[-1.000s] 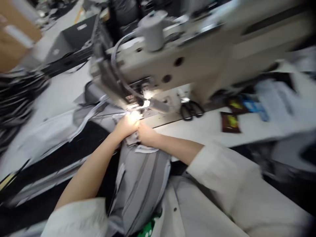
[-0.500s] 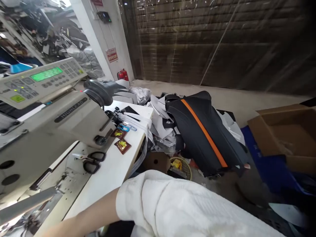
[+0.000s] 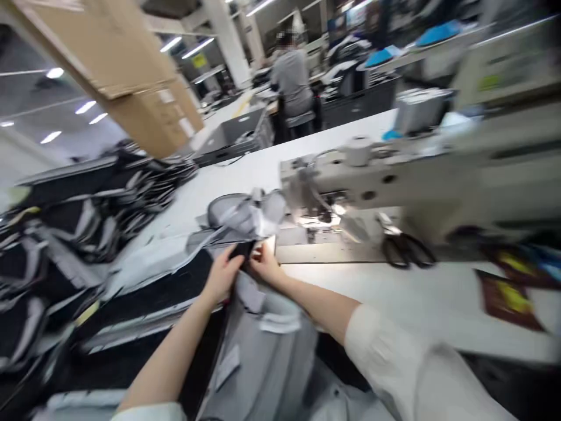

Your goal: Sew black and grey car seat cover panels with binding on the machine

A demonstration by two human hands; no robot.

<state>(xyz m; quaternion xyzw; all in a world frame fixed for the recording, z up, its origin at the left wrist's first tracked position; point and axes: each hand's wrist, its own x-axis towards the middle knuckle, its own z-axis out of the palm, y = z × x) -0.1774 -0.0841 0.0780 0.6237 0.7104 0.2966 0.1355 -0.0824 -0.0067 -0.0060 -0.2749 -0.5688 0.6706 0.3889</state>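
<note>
My left hand has its thumb and fingers closed on the black edge of a grey and black fabric piece. Close beside it, my right hand pinches the same piece, its fingertips bent inward. The fabric hangs from both hands down toward my lap, with pale flaps folded on it. Both hands are left of the sewing machine, apart from its lit needle area. A grey bundle of fabric with white strips lies just beyond my fingers. Motion blur hides fine detail.
Black-handled scissors and brown packets lie on the white table at right. Black and grey fabric pieces are heaped at left. Cardboard boxes, a grey bin and another person are farther back.
My view swung right, then back left and higher. My hands, earlier at the needle area, are now left of it, holding the fabric clear of the machine.
</note>
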